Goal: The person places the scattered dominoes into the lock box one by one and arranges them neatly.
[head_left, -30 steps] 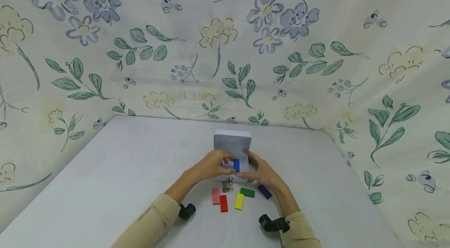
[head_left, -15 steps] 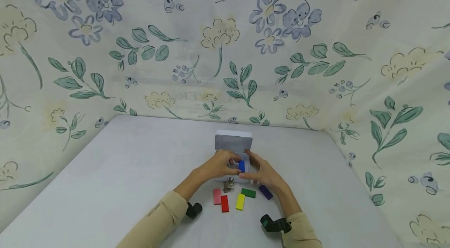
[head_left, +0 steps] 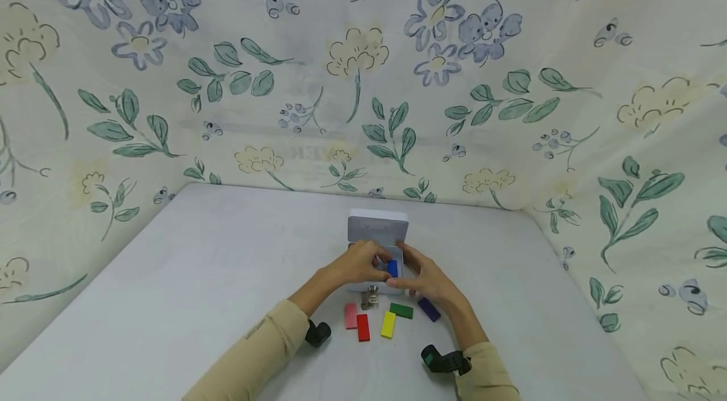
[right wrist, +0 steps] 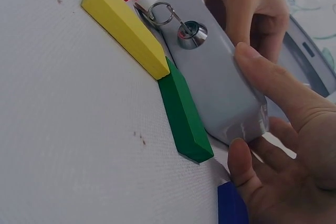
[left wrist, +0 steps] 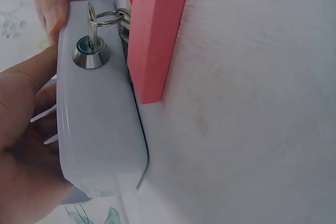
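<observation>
A small white cash box (head_left: 354, 287) stands on the table with its lid (head_left: 377, 230) raised at the back. Inside it, toward the right, is a blue block (head_left: 392, 268), which my left hand (head_left: 359, 262) pinches by its fingertips. My right hand (head_left: 427, 278) holds the box's right end, its thumb (right wrist: 273, 85) on the front rim and other fingers round the side. A key on a ring (right wrist: 159, 13) sits in the lock (right wrist: 192, 36) on the front wall. In the left wrist view the wall hides the block.
In front of the box lie a pink block (head_left: 351, 316), a red block (head_left: 363, 328), a yellow block (head_left: 389, 325), a green block (head_left: 401, 311) and a dark blue block (head_left: 429, 310). Floral cloth (head_left: 363, 104) hangs behind the white table (head_left: 250, 237).
My left hand has shifted right within the box, carrying the blue block from near the middle toward the right end. It now appears slightly lower. My right hand stays at the box's side.
</observation>
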Demonstrator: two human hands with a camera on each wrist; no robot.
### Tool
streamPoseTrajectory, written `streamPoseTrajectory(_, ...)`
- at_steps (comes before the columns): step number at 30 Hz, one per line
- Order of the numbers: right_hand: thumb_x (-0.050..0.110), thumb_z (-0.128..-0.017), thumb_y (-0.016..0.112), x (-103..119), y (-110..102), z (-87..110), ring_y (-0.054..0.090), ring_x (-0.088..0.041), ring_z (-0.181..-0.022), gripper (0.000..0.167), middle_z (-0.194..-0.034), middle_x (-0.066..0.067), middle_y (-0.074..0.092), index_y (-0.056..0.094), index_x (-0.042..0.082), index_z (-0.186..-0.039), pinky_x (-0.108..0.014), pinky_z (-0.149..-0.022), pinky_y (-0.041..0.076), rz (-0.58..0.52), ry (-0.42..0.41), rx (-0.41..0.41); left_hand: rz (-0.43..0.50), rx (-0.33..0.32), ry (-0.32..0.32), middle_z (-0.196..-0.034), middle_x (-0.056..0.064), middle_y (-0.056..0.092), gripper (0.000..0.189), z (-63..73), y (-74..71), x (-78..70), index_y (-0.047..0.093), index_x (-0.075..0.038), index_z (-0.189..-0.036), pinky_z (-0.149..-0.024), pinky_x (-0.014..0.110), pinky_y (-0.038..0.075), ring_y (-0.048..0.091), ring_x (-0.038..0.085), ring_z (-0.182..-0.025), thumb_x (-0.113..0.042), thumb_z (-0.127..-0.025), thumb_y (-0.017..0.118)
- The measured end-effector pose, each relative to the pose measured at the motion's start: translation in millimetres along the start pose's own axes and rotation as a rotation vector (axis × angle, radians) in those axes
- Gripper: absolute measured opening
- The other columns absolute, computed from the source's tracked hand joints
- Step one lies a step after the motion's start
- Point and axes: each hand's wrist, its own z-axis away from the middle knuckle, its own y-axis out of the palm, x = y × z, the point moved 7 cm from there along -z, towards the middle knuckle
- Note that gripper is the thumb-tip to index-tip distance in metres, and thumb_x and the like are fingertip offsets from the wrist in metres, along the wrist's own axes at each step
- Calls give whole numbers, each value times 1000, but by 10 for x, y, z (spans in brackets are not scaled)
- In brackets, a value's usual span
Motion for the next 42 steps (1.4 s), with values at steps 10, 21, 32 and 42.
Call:
streamPoseTrajectory(10,30,-81,80,17,3,17,23,-40,-149,92,-162,-15,25,28,23,-155,-35,-73,54,-3,-1,-13,21,26,-19,-108,8,74,37,-105,28,-7,71,-2,-114,-76,24,56,68,18,-91,-17,-81,80)
streamPoseTrajectory(21,29,-80,81,-8,24,12,22,-40,-149,93,-162,-17,23,27,22,-156,-30,-63,51,-36,17,-6,37,46,-85,-110,7,73,38,-121,80,30,71,-3,-115,-78,23,54,66,14,-89,-16,-81,79)
streamPoseTrajectory(32,31,-80,81,-2,22,-1,23,-41,-149,94,-162,-17,23,26,22,-156,-31,-65,52,-46,16,-4,27,36,-112,-111,7,73,34,-151,115,48,72,-5,-114,-75,22,53,62,12,-84,-13,-81,78)
streamPoseTrajectory(42,30,-80,81,-2,13,2,24,-40,-149,95,-162,-17,23,25,22,-156,-30,-63,52,-45,14,1,8,36,-127,-111,6,73,34,-157,124,31,72,-6,-114,-73,21,52,62,12,-82,-13,-82,78)
